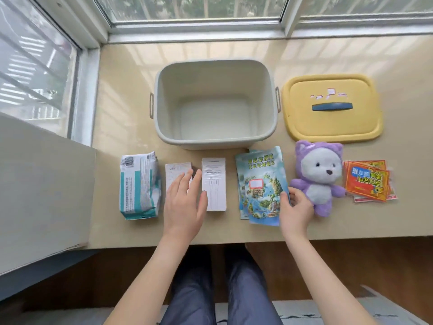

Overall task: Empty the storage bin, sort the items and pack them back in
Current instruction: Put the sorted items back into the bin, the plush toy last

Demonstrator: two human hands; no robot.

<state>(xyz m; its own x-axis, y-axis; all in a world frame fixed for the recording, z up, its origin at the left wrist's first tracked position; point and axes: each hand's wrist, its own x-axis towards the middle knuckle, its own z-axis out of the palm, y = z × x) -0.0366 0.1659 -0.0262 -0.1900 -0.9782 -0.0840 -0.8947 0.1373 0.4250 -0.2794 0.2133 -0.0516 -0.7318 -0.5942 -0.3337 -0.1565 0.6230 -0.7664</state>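
Observation:
The pale grey storage bin (214,141) stands empty at the middle of the beige ledge. In a row in front of it lie a white-and-teal soft pack (139,186), a small patterned white box (175,172), a taller white box (214,181), a stack of blue map leaflets (260,184), a purple-and-white plush toy (319,177) and red-and-yellow sachets (367,180). My left hand (184,205) hovers with straight fingers over the patterned box. My right hand (295,211) pinches the right edge of the leaflets.
The bin's yellow lid (331,106) with a dark blue handle lies to the right of the bin. Window frames close off the back and left. A grey panel (42,184) stands at the left. The ledge's front edge runs just below the items.

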